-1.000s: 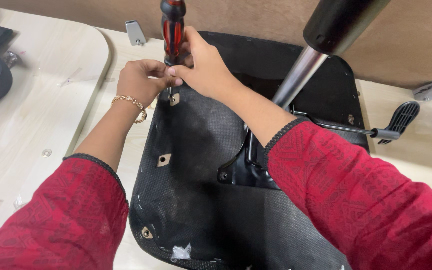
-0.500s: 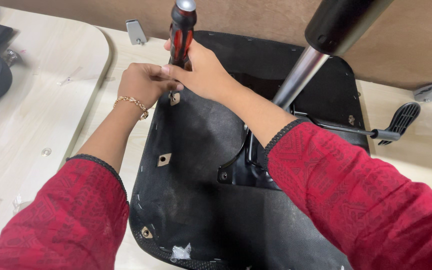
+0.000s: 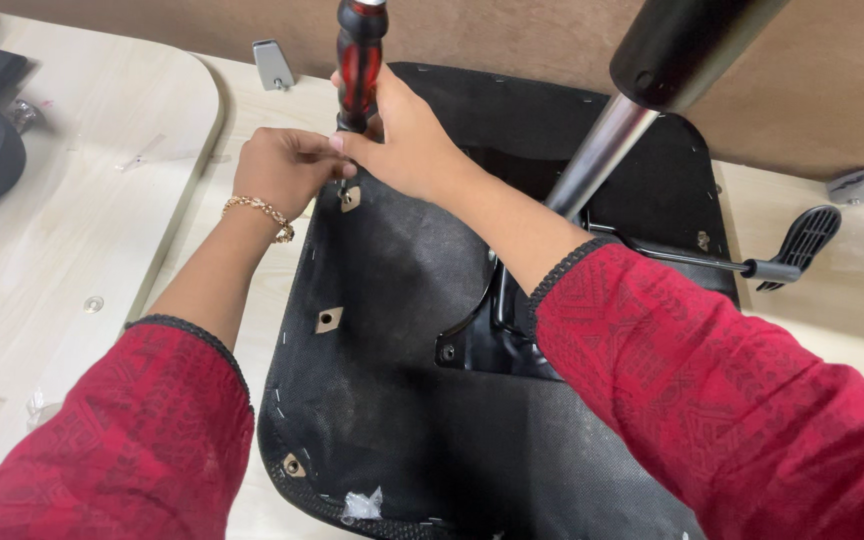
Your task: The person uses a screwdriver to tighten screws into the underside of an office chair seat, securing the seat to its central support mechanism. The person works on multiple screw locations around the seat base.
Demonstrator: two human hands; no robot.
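The right hand (image 3: pixel 407 140) clenches the upright red-and-black screwdriver (image 3: pixel 361 62) over the far-left mounting hole of the upturned chair seat (image 3: pixel 392 330); the left hand (image 3: pixel 287 165) pinches its tip steady.

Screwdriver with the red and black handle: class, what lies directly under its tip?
The screwdriver stands upright over the upturned black seat base, at a square mounting hole near its edge. The left hand and right hand cover the tip, so any screw there is hidden.

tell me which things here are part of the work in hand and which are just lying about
In use:
- red and black handled screwdriver, right hand on it
- left hand at its tip
- upturned black fabric chair seat

Lying about:
- grey metal bracket
- black plastic lever
- pale wooden table
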